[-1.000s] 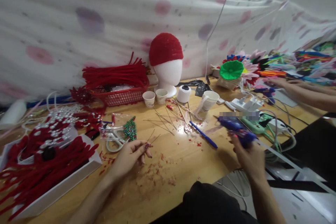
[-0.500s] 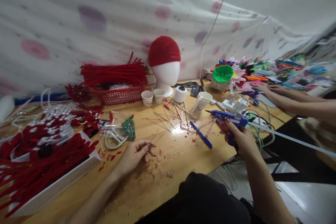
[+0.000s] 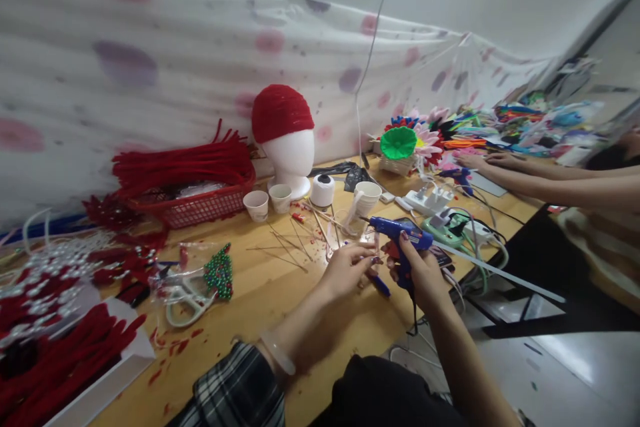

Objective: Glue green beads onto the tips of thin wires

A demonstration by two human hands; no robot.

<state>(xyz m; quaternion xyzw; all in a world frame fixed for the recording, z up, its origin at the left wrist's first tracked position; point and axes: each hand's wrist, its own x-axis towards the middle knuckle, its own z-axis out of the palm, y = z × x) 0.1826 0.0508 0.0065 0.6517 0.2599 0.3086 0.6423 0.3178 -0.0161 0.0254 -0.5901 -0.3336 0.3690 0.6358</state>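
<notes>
My right hand [image 3: 420,273] grips a blue glue gun [image 3: 403,233], its nozzle pointing left and a long translucent glue stick [image 3: 493,268] sticking out behind. Close to the nozzle, my left hand [image 3: 347,272] is closed in a pinch. Thin wires showed at its fingertips a moment ago; now they are hard to make out. Partly behind my left hand lies a blue pen-like tool [image 3: 381,285]. Several loose thin wires [image 3: 290,243] rest on the table, left of the hand. A white cup [image 3: 367,199] stands just beyond the nozzle.
A white mannequin head [image 3: 290,160] wears a red cap, beside a red basket [image 3: 200,205] of red fuzzy stems. Paper cups [image 3: 257,205], a thread spool [image 3: 323,192], scissors [image 3: 187,303] and a power strip [image 3: 425,200] surround the work area. Another person's arms [image 3: 545,177] reach in at right.
My left hand has moved right and up, from the table's middle to beside the glue gun's nozzle. The view has turned so that things sit further left and lower.
</notes>
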